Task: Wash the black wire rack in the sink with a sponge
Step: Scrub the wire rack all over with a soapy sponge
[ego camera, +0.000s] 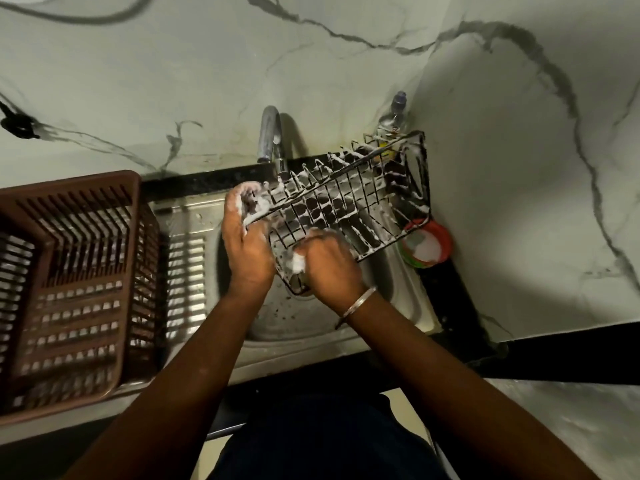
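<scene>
Black wire rack [349, 199], streaked with foam, tilts over the steel sink [398, 289] below the tap [272, 136]. Left hand [246, 244] clamps its left end; right hand [332, 268] is closed around a sudsy sponge [298, 263], pressed to the wires.

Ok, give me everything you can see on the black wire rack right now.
The black wire rack is a thin metal grid with upright prongs and a raised end frame, streaked all over with white suds. It is held tilted over the steel sink, its far end up near the wall. The left hand grips its near-left edge; the right hand presses a foamy sponge against its lower corner.
</scene>
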